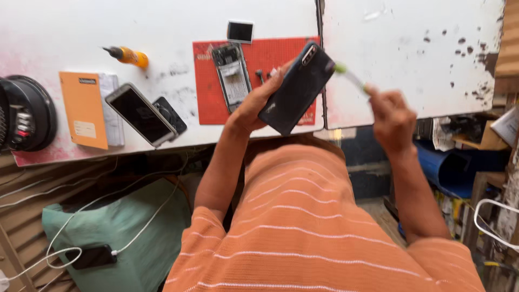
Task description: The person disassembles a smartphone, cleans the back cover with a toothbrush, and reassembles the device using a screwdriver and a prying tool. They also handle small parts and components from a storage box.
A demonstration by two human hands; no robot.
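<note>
My left hand (254, 103) grips a dark phone back cover (297, 89), holding it tilted above the front edge of the white table (162, 21). A small brush with a pale green tip (348, 75) is in my right hand (392, 116), and its tip touches the cover's upper right edge. An opened phone body (233, 75) with bare internals lies on a red work mat (273, 57) just behind my left hand. Small screws or parts (260, 73) sit on the mat beside it.
On the table's left lie two phones (141, 114), an orange booklet (84, 111), a yellow-handled screwdriver (127, 55) and a round black device (24, 113). A small screen part (240, 31) lies behind the mat. Below, a charging phone (93, 257) rests on a green cushion. Clutter fills the right.
</note>
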